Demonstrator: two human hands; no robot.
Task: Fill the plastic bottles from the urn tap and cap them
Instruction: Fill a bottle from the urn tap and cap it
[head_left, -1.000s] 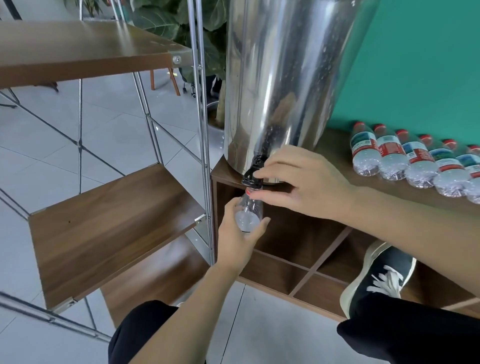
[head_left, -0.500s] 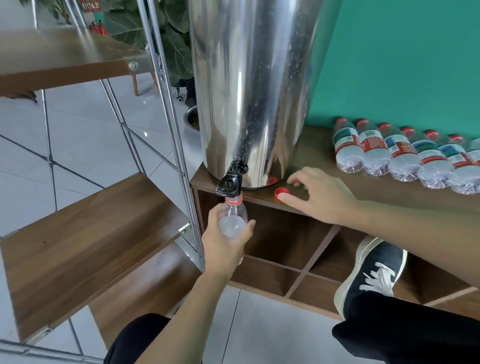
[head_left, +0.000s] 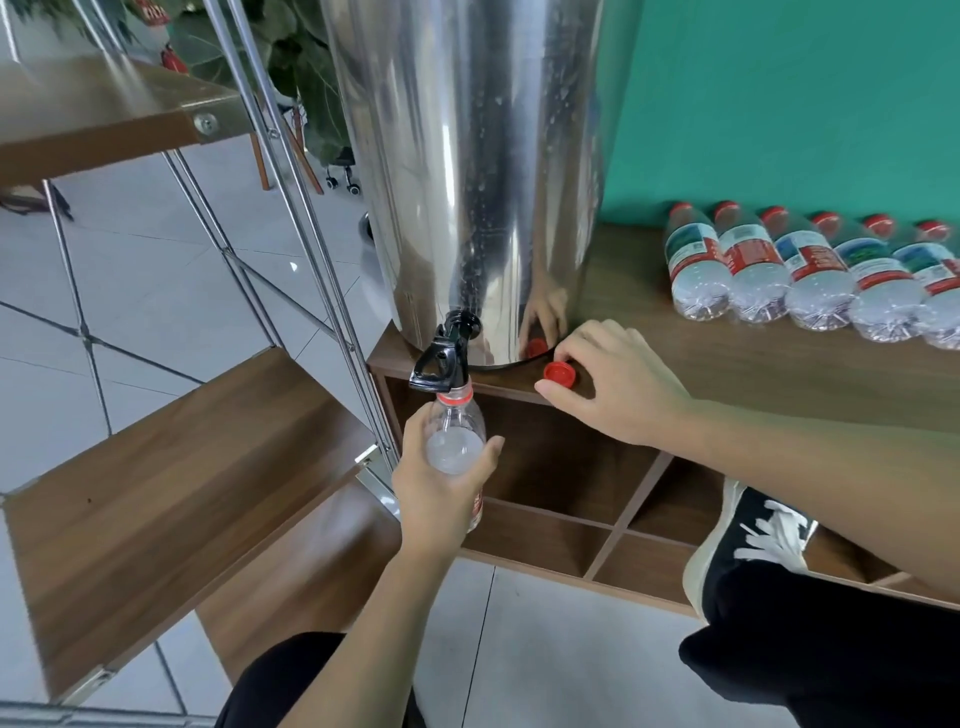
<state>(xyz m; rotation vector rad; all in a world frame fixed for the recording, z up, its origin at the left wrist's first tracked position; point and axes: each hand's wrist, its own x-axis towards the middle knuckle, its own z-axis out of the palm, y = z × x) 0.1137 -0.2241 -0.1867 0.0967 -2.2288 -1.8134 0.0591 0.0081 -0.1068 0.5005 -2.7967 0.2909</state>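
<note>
Nearest the camera, the left hand grips one uncapped plastic bottle upright, its fingers curled round the body from the left and the thumb tip pressed on the bottle's right side. The bottle's open mouth, ringed by a red collar, sits directly under the black tap, touching or almost touching its spout. The bottle hangs in front of the open wooden compartments below the bench.

To the right of the tap, the right hand rests on the bench edge, its fingers bent around one loose red cap. The thumb tip lies just below the cap and the forefinger just above it; whether they actually pinch it I cannot tell.

Directly behind the tap rises one steel urn, standing on the bench; its polished wall mirrors the hand and cap.

Further right of the urn, well apart from the tap, six capped bottles lie on their sides in a row, touching one another, red caps pointing toward the green wall.
</note>
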